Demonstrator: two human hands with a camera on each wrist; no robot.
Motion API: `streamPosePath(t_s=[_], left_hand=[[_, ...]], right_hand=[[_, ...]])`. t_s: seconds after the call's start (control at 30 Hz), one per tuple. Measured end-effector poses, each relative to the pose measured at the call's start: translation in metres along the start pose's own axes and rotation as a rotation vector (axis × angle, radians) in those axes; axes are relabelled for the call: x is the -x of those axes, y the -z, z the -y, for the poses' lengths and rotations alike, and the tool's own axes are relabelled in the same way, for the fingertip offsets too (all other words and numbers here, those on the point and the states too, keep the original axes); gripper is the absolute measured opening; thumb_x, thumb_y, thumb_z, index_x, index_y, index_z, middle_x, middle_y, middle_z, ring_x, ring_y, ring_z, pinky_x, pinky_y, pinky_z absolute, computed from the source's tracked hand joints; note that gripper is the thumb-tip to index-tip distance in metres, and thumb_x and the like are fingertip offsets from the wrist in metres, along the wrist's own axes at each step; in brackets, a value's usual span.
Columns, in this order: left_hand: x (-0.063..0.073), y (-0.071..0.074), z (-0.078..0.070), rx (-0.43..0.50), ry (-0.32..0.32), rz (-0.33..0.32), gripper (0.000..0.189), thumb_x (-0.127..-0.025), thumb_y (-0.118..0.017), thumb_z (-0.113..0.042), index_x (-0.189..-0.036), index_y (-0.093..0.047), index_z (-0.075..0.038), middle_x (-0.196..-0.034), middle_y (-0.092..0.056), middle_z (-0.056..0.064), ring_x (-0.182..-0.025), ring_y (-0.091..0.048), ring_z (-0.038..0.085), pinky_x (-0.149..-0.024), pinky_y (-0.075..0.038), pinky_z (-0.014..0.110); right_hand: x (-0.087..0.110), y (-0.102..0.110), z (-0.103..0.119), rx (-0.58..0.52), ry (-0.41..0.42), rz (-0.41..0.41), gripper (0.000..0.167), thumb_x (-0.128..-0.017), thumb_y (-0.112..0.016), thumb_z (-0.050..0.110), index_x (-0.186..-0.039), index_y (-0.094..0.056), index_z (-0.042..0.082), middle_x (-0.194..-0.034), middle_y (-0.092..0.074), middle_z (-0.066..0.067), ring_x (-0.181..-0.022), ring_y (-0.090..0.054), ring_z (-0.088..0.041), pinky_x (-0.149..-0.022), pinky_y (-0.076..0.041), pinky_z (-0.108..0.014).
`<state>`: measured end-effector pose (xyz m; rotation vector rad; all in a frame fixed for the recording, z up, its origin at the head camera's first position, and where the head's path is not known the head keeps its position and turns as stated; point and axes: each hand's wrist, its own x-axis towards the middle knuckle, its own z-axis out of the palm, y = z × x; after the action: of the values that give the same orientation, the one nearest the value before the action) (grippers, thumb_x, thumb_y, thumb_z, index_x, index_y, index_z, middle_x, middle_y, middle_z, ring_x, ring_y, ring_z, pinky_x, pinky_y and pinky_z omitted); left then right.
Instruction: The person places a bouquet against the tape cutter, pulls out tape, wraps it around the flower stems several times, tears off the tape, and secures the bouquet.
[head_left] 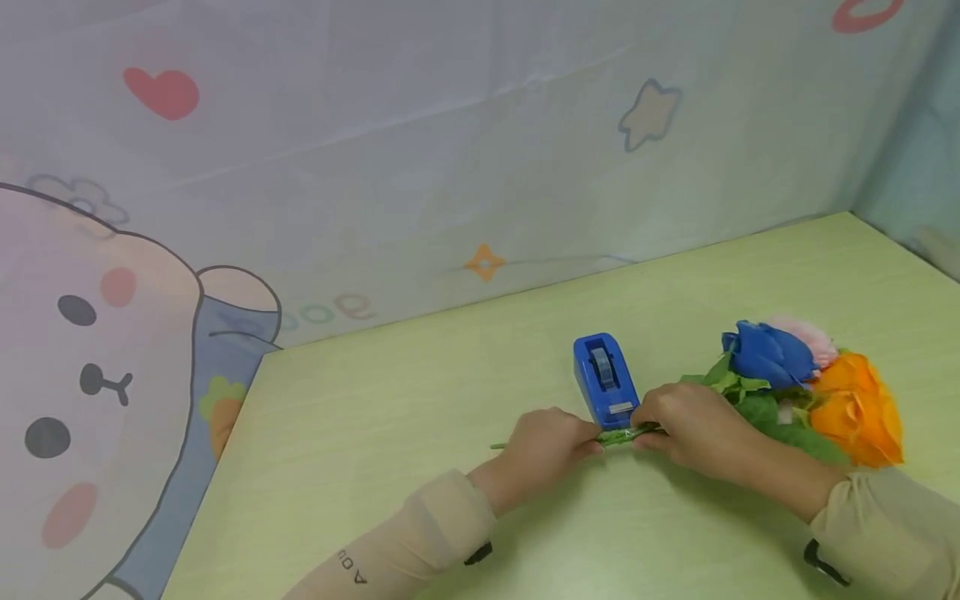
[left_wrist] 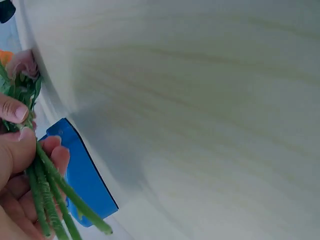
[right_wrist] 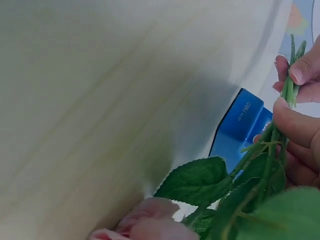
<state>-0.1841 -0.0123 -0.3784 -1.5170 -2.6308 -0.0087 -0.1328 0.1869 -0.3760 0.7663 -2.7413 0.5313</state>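
A bunch of artificial flowers lies sideways low over the table, with a blue rose (head_left: 772, 357), an orange rose (head_left: 858, 412) and a pink bloom (head_left: 808, 337) at the right. My right hand (head_left: 697, 429) pinches the green stems (head_left: 618, 436) just below the leaves. Farther down, toward the cut ends, my left hand (head_left: 546, 450) grips the same stems between thumb and fingers. A glint shows on the stems between both hands; whether it is tape I cannot tell. Directly behind the stems stands a blue tape dispenser (head_left: 587, 387) with a clear roll in it.
The light green table (head_left: 375, 417) extends around the hands. A printed cloth (head_left: 420, 150) with a cartoon bear hangs along its back and left edges. Leaves (right_wrist: 192, 182) and pink petals (right_wrist: 150, 220) spread close to the right wrist camera.
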Motion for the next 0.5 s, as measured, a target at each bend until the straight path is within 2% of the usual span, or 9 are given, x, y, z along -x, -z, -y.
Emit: streamPosePath(t_s=[0.2,0.3,0.5], left_hand=[[0.0027,-0.0023,-0.0053,-0.211,-0.062,-0.100,0.018,-0.090,-0.060,-0.035,-0.081,-0.067,-0.021,-0.066,-0.065,-0.012,-0.053,-0.054,-0.001,-0.044,-0.037,0.016],[0.0044,-0.0047,-0.0060,-0.250,-0.095,-0.142,0.019,-0.090,-0.060,-0.035,-0.081,-0.067,-0.021,-0.065,-0.064,-0.012,-0.053,-0.054,-0.002,-0.045,-0.036,0.015],[0.0071,-0.0071,-0.0053,-0.256,-0.132,-0.202,0.017,-0.089,-0.062,-0.034,-0.082,-0.067,-0.019,-0.066,-0.065,-0.012,-0.054,-0.055,-0.002,-0.046,-0.035,0.015]], right_hand=[[-0.0029,0.0024,0.0004,0.016,-0.025,0.026,0.014,-0.068,-0.082,0.016,-0.074,-0.070,0.014,-0.072,-0.063,0.007,-0.064,-0.058,-0.010,-0.055,-0.047,-0.027],[-0.0043,0.0031,0.0009,0.035,-0.034,0.061,0.015,-0.067,-0.083,0.017,-0.076,-0.071,0.013,-0.074,-0.065,0.005,-0.066,-0.060,-0.012,-0.057,-0.049,-0.029],[-0.0055,0.0039,0.0017,0.024,-0.057,0.130,0.014,-0.070,-0.081,0.020,-0.077,-0.072,0.013,-0.075,-0.065,0.005,-0.067,-0.060,-0.011,-0.056,-0.049,-0.030]])
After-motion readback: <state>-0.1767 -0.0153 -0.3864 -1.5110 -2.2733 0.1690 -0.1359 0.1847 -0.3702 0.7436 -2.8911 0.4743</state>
